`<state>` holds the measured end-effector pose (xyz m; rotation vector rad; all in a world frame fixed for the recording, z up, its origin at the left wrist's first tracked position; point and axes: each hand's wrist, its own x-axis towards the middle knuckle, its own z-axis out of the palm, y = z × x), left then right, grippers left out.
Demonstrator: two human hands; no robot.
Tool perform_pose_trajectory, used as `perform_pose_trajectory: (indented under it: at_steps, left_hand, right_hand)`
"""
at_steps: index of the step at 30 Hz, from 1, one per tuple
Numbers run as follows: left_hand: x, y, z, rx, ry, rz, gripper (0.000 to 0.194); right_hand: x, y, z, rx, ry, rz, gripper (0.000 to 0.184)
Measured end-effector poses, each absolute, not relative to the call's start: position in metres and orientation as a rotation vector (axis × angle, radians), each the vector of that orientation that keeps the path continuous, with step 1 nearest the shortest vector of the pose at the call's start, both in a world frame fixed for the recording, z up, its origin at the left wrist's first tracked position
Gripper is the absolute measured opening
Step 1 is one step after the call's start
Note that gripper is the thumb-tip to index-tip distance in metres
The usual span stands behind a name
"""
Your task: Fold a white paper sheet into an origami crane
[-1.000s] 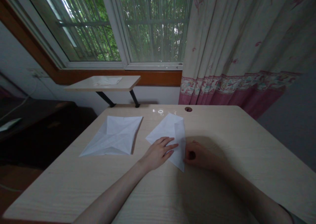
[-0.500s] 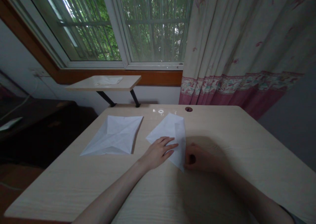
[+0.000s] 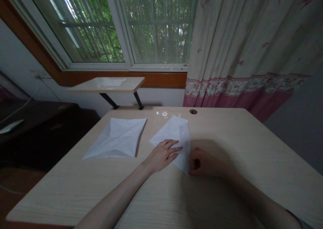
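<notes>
A folded sheet of thin white paper (image 3: 171, 128) lies on the table in front of me, with a straight edge along its right side. My left hand (image 3: 164, 155) rests on it palm down, fingers spread flat. At the paper's lower right edge is my right hand (image 3: 205, 162), its fingers curled and thumb bent into a ring shape. Its fingertips meet the edge there, partly in shadow. Left of my hands, a second white paper (image 3: 121, 138) lies with crossing creases and corners folded toward its middle.
The pale wooden table (image 3: 141, 195) spreads around both hands. A small raised shelf (image 3: 88, 86) on black legs stands at the back left with a white paper (image 3: 113, 82) on it. A round cable hole (image 3: 193, 112) sits near the back edge, before a curtain (image 3: 227, 67) and window.
Almost nothing differs. Both hands and the papers hold the same positions, apart from a very slight shift of the whole view.
</notes>
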<state>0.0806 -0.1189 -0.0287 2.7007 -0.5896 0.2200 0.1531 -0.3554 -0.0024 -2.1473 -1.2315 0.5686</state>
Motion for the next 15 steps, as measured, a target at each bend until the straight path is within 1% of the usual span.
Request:
perform_pose_trajectory:
  at_steps: [10, 15]
  left_hand:
    - [0.081, -0.120, -0.029, 2.704, -0.594, 0.231, 0.036]
    - [0.079, -0.120, -0.028, 2.721, -0.610, 0.257, 0.036]
  right_hand:
    - [0.158, -0.355, -0.008, -2.071, -1.281, 0.594, 0.021]
    - [0.164, -0.356, -0.014, -2.004, -1.086, 0.691, 0.023]
